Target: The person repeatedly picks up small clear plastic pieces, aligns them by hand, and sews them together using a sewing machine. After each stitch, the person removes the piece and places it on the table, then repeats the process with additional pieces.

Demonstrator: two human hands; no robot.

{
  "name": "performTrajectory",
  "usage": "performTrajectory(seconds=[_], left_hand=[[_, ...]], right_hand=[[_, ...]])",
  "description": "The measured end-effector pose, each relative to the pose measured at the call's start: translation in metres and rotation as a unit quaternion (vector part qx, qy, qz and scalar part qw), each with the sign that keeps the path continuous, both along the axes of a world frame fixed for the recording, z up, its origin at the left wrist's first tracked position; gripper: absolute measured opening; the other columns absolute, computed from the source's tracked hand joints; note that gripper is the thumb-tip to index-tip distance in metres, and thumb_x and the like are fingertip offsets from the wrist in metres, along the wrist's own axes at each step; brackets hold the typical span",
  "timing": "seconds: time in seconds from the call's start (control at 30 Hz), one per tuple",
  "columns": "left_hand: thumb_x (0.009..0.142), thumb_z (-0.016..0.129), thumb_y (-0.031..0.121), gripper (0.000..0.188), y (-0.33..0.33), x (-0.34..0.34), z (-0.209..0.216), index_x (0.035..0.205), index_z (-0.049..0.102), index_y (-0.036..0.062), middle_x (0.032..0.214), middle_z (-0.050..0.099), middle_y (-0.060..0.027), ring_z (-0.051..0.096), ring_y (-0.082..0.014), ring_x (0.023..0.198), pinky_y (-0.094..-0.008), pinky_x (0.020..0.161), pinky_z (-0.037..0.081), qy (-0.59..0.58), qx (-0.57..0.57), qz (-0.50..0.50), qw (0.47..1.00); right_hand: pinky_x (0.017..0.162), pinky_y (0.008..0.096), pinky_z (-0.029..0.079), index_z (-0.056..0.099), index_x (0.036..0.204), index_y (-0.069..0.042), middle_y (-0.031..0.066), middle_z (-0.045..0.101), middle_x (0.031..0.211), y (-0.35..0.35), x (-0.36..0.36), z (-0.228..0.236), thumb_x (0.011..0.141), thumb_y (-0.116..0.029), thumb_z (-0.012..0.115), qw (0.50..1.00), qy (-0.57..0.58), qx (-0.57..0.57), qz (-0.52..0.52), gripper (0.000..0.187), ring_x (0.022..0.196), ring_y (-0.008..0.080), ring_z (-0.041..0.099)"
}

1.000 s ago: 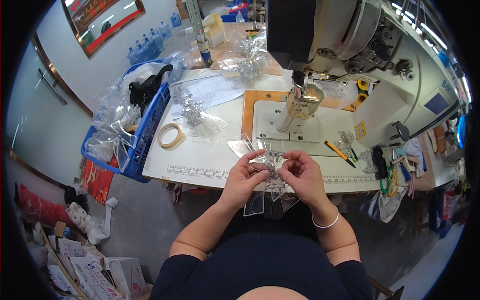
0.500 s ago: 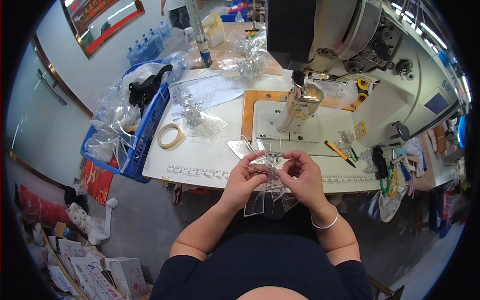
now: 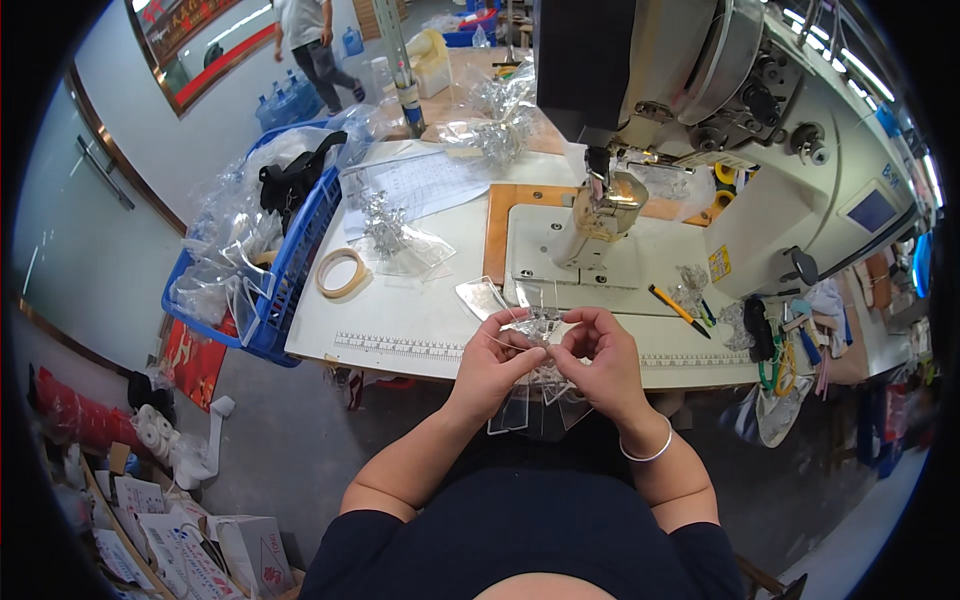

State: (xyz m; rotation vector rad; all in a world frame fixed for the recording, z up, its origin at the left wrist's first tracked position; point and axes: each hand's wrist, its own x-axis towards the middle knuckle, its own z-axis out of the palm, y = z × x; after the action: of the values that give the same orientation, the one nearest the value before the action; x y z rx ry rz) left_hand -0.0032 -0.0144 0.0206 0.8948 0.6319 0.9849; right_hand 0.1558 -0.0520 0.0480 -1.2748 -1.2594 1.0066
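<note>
I have a bundle of clear plastic pieces (image 3: 543, 330) pinched between both hands, over the near edge of the white table (image 3: 420, 315). My left hand (image 3: 490, 365) grasps its left side between thumb and fingers, and my right hand (image 3: 603, 362) grasps the right side the same way. My thumbs come close together at the middle; I cannot tell whether they touch, or how many layers lie in each pinch. Flat clear flaps stick out past my fingers, some to the far side over the table, others hanging down on the near side. A white bangle (image 3: 650, 459) circles my right wrist.

Just beyond the bundle stands the sewing machine (image 3: 600, 235), its tall head rising on the far right. A ruler strip (image 3: 395, 345) runs along the near edge of the table, showing on both sides of my hands. To the left lies a roll of tape (image 3: 346, 292), with a second clear bundle (image 3: 385, 228) beyond it, near some paper sheets (image 3: 435, 183). A yellow pen (image 3: 680, 311) lies to the right. A blue basket (image 3: 290, 268) filled with plastic stands beside the table's left end, and at the far left a person (image 3: 305, 35) is in mid-stride.
</note>
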Motion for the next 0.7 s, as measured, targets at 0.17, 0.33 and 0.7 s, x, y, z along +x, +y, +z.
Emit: performTrajectory(seconds=[0.17, 0.33, 0.7], left_hand=[[0.078, 0.065, -0.003, 0.052, 0.001, 0.0, -0.002, 0.123, 0.04, -0.0027, 0.082, 0.059, -0.0056, 0.06, -0.0117, 0.077, -0.0222, 0.071, 0.049, 0.009, 0.018, 0.002, 1.0], [0.077, 0.067, 0.0, 0.051, 0.001, 0.003, 0.002, 0.121, 0.041, -0.0038, 0.078, 0.058, -0.0045, 0.059, -0.0102, 0.073, -0.0209, 0.069, 0.048, 0.027, 0.017, 0.022, 0.999], [0.078, 0.064, -0.004, 0.048, 0.0, 0.007, -0.003, 0.12, 0.041, -0.0021, 0.078, 0.058, -0.0056, 0.06, -0.0133, 0.075, -0.0246, 0.069, 0.05, -0.072, -0.033, 0.029, 0.996]], right_hand=[[0.061, 0.0181, 0.045, 0.049, 0.107, 0.001, 0.0013, 0.056, 0.076, 0.001, 0.002, -0.002, 0.076, 0.001, 0.067, 0.997, 0.064, -0.038, 0.02, 0.036, 0.067, 0.0056, 0.054], [0.062, 0.019, 0.046, 0.048, 0.11, 0.001, 0.0017, 0.057, 0.077, 0.006, 0.006, -0.004, 0.077, 0.001, 0.067, 0.991, 0.12, -0.056, 0.035, 0.038, 0.068, 0.0068, 0.055], [0.068, 0.0221, 0.047, 0.053, 0.104, 0.001, 0.0023, 0.058, 0.078, 0.005, 0.006, -0.013, 0.079, 0.0, 0.067, 0.978, 0.205, -0.023, 0.022, 0.029, 0.072, 0.0089, 0.056]])
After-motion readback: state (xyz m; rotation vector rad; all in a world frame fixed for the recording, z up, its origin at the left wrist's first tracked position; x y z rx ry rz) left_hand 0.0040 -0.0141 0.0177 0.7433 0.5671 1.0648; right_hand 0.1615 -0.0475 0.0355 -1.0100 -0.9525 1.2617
